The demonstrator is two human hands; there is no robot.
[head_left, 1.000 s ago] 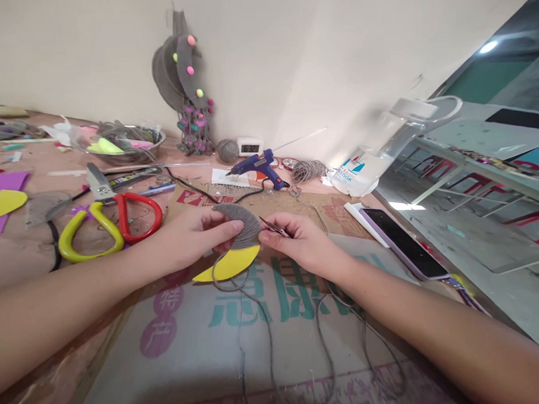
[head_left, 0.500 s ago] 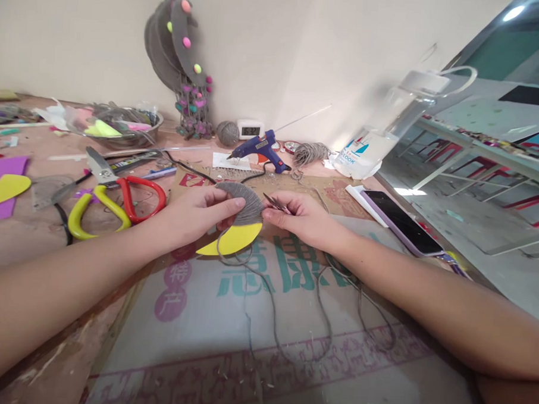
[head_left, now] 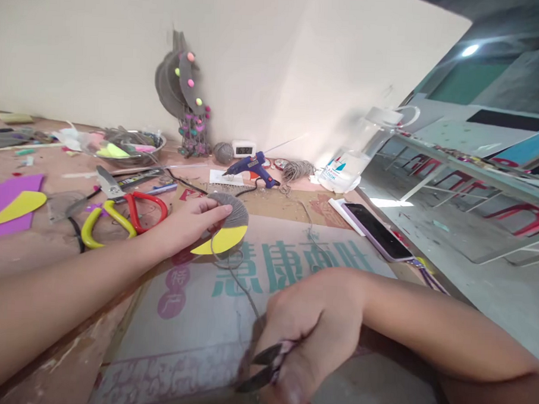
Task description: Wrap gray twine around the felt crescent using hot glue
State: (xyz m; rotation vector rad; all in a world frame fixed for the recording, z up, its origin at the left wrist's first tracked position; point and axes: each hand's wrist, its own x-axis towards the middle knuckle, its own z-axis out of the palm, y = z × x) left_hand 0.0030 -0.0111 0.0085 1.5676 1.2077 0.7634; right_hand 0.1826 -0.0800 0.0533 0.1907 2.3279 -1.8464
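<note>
A yellow crescent piece (head_left: 221, 240), its upper part wrapped in grey yarn (head_left: 238, 214), is pinched by my left hand (head_left: 201, 221) near the middle of the board. From the piece a loose grey strand runs down toward my right hand (head_left: 310, 341). That hand is closed around small dark-bladed snips (head_left: 262, 368), low in the view and closer to me. The snips' two blade tips point left and stand apart. Where the strand ends is hidden by my right hand.
Red-and-yellow-handled scissors (head_left: 112, 186) lie left. Behind are a bowl of scraps (head_left: 158, 143), a blue glue gun (head_left: 253, 165), a small clock (head_left: 244, 148) and a yarn bundle (head_left: 297, 170). A water bottle (head_left: 342, 169) and a phone (head_left: 378, 230) stand and lie right.
My right hand, with the snips, has moved from beside the wrapped piece down toward me. My left hand still pinches the piece. The whole view has shifted slightly.
</note>
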